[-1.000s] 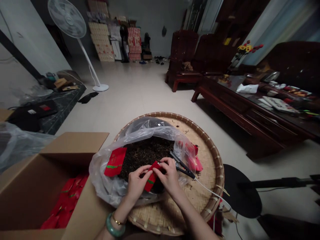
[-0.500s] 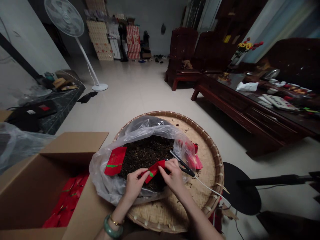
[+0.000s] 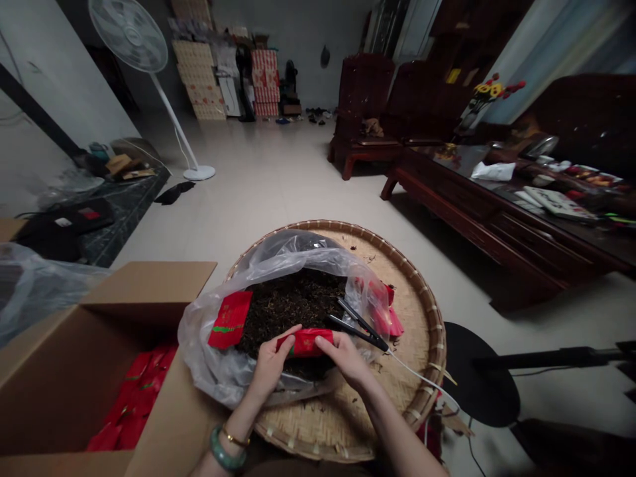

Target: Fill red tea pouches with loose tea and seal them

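Between my two hands lies a small red packet (image 3: 305, 342) with a green band, held sideways over the loose dark tea leaves (image 3: 293, 301). My left hand (image 3: 272, 358) grips its left end, and my right hand (image 3: 342, 351) pinches the right end, thumb on top. The leaves fill a clear plastic bag (image 3: 209, 371) that sits in a round woven bamboo tray (image 3: 422, 311). Another red packet (image 3: 230, 320) rests flat at the bag's left side. Just beyond my right hand is a black hair-straightener-like sealer (image 3: 362, 326), its jaws apart and a white cord trailing right.
To the left stands an open cardboard box (image 3: 54, 358) with several red packets (image 3: 136, 397) inside. More red wrappers (image 3: 390, 318) lie at the tray's right. A black round stand base (image 3: 479, 374) is on the floor beside the tray. Farther off are a white fan (image 3: 199, 173) and a dark wooden table (image 3: 447, 199).
The red packet has turned from a slant to nearly level, its broad side now showing. My right hand has shifted slightly down, and the sealer's jaws show more fully.
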